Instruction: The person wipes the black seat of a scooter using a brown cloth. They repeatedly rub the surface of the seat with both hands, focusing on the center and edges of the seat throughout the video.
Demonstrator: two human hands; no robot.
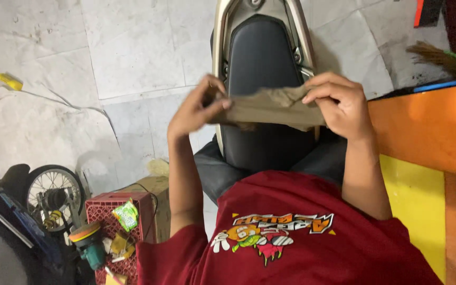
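Note:
Both my hands hold a crumpled tan cloth [270,108] stretched between them. My left hand [199,108] pinches its left end with thumb and fingers. At the other end, my right hand [339,103] grips it with curled fingers. The cloth hangs just above the black seat [262,58] of a motorcycle with silver grab rails [218,47], which I sit astride. My dark red printed shirt [291,237] fills the bottom of the view.
A red plastic crate [113,208] with small packets stands at lower left, beside a cardboard box [157,190], a teal polisher with an orange pad [88,240] and a spoked wheel [54,192]. An orange and yellow surface [428,137] runs along the right. A yellow plug with its cable [10,82] lies on the tiled floor.

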